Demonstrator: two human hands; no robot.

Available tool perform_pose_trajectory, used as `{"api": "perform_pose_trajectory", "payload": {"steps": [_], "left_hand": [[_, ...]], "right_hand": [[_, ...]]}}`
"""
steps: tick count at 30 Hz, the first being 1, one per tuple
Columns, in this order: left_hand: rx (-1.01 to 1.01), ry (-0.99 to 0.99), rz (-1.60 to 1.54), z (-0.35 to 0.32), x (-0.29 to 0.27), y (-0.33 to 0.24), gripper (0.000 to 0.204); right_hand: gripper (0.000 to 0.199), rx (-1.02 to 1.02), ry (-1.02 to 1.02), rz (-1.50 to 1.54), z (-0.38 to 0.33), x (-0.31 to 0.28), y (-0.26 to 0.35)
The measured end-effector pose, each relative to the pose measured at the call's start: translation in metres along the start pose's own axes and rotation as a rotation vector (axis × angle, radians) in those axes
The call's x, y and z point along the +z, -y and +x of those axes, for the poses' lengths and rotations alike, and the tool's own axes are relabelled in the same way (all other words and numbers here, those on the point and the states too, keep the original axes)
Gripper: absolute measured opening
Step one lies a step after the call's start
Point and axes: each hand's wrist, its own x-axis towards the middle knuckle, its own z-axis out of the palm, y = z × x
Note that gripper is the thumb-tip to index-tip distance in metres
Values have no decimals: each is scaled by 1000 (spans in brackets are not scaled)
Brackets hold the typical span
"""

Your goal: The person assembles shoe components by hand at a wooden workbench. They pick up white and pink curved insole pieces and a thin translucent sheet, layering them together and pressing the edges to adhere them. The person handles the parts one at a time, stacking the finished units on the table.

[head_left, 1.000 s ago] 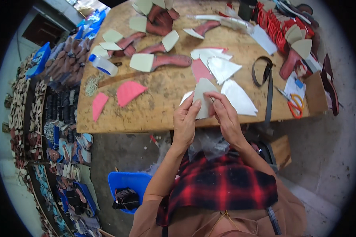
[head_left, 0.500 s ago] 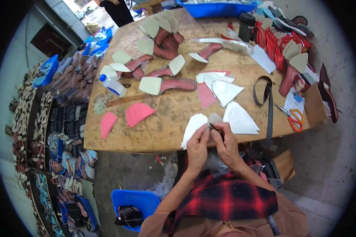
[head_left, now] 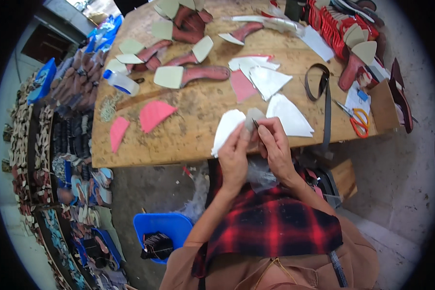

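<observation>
In front of the table's near edge, my left hand [head_left: 236, 157] is closed, pinching a small grey-beige flat piece [head_left: 253, 115] between thumb and fingers. Close beside it my right hand [head_left: 277, 149] is closed on a small dark pointed tool [head_left: 255, 124], whose tip lies against the grey piece. Fingers hide most of that tool, so its kind does not show. White curved cut pieces lie on either side of my hands, a left stack [head_left: 225, 129] and a right stack [head_left: 288, 116]. Crumpled clear plastic [head_left: 262, 175] shows below my wrists.
The wooden table [head_left: 188, 140] bears pink cut pieces [head_left: 158, 115], reddish insoles with pale toe ends [head_left: 205, 73], a bottle [head_left: 121, 82], a dark strap [head_left: 327, 113] and orange-handled scissors [head_left: 359, 122]. A blue bin [head_left: 179, 227] stands at lower left, near crowded shelves [head_left: 38, 188].
The view has tilted down, so the table sits higher in the picture. Both hands remain together at the grey piece, and its upper part shows more clearly between my fingers.
</observation>
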Motion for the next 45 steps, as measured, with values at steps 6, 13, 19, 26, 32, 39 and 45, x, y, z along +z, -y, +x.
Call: {"api": "perform_pose_trajectory", "payload": {"steps": [6,13,19,26,32,39,45], "left_hand": [[123,24,154,-5,-10,8,33],[415,91,508,-5,-14,4,32],[474,170,677,-8,-18,2,31],[-38,184,117,-13,-19,6,31],[-226,135,-156,-14,-19,8,33],[-151,26,-271,-12,-12,13,33],[-51,-35,-64,-18,-16,25,34]], "right_hand": [[21,-164,-53,-197,-3,5,-6],[16,-270,-82,-588,-4,0,0],[14,-424,-27,-809,-3,-3,11],[13,-154,-3,-523,-3,-9,2],[17,-74,-10,-394,-4,-12,-12],[27,-129,-47,-446,-11,-2,-10],[22,-272,-36,-661,-14,4,-16]]}}
